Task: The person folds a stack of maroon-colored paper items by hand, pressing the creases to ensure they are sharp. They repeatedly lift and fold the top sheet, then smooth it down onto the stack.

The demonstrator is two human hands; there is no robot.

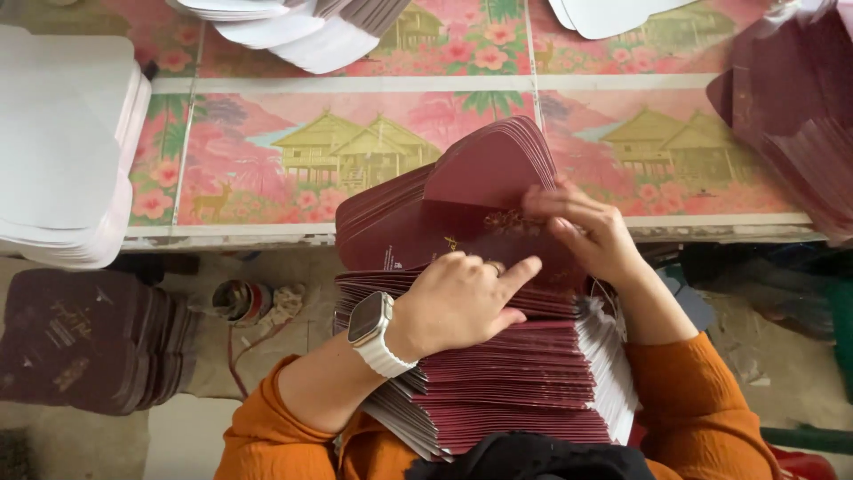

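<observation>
The left hand is covering part of the top maroon envelope, and the right hand is hiding its gold emblem and right edge. The envelope stack is running under a dark cloth at the bottom edge. The white card pile is being cut off at left, and the maroon heap at right.

sleeves: orange, pushed up | left wrist: white-banded smartwatch | left hand: finger ring
</observation>
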